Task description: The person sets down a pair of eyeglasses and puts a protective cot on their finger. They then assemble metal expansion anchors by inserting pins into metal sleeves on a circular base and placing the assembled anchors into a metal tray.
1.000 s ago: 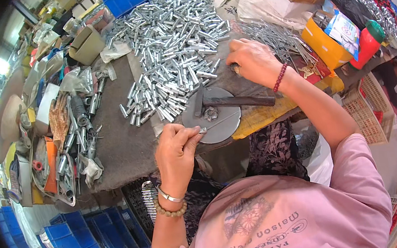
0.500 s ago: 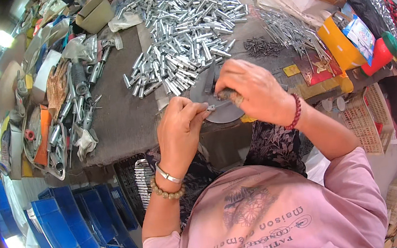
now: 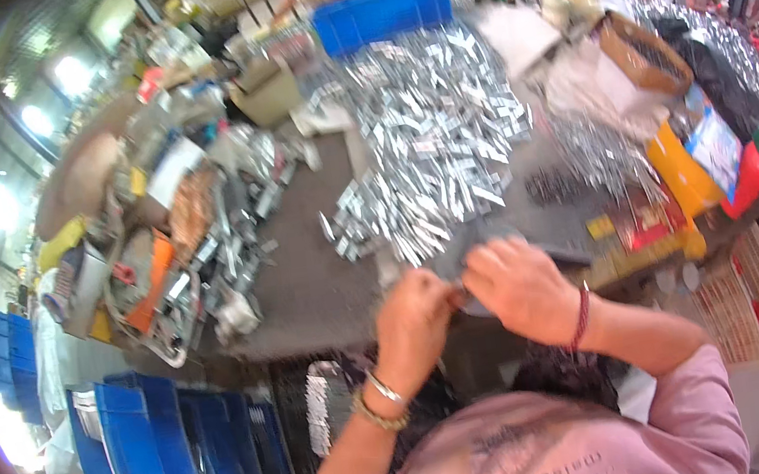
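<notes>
- At the near edge of the counter (image 3: 308, 237): two bare hands, brought together; a second ago, well apart.
- Left hand (image 3: 415, 323): one; fingers bent, tips pressed together, apparently on a small metal piece; blur hides the piece itself.
- Right hand (image 3: 525, 290): one; come in toward the left, fingers curled down, tips at or just beside the left fingertips; whether they pinch anything, cannot tell.
- Small metal piece: at the meeting fingertips, by judgement; in plain sight at the left fingers half a second ago, lost to view now.
- Effect on the work: a one-handed hold becomes, it seems, a two-handed one, both hands given to a single small spot.
- Dark pins (image 3: 553, 186): one small heap, right of the tubes; in view, where the right hand blocked it a second ago.
- Metal tubes (image 3: 428, 135): one large pile, mid-counter, beyond the hands; untouched.
- Thin rods (image 3: 596, 149): one bundle, beside the dark pins.
- Hammer (image 3: 570, 255): one; dark handle showing past the right hand, head unclear.
</notes>
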A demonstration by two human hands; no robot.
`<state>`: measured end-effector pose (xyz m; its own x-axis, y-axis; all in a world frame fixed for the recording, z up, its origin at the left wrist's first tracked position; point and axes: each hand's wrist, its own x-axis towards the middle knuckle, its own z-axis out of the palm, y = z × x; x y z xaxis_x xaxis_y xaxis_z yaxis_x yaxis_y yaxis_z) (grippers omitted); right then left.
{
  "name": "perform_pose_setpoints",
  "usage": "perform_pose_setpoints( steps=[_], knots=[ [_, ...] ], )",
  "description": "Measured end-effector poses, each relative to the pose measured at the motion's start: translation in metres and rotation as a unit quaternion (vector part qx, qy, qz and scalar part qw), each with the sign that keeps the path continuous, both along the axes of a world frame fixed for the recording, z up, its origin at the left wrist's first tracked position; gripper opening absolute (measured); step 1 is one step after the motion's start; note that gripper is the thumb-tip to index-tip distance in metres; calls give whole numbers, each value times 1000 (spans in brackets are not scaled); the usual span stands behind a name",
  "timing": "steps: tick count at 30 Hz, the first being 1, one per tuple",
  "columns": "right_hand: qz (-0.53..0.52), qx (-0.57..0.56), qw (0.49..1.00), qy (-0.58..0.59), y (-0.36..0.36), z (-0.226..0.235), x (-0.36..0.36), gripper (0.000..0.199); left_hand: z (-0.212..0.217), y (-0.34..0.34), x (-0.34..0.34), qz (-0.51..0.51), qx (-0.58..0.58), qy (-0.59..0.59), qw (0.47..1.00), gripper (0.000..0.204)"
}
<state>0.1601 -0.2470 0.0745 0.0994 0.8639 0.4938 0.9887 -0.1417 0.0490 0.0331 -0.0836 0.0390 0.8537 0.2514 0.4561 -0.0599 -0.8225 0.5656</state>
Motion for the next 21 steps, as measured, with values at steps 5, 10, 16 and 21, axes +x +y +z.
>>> perform_pose_setpoints(
  steps=[5,10,16,21],
  knots=[
    [-10,17,1000,15,-4,-4,-8,8,4,-6,-2,-10,-25,-13,1000,16],
    [-48,25,990,127,-26,12,1,37,9,-8,-4,-2,-24,-2,1000,15],
    [-144,-49,981,117,-55,7,30,52,9,-13,-7,-18,-68,9,997,13],
    [-99,83,975,179,-54,8,25,53,6,1,-4,-19,-13,28,999,13]
  ],
)
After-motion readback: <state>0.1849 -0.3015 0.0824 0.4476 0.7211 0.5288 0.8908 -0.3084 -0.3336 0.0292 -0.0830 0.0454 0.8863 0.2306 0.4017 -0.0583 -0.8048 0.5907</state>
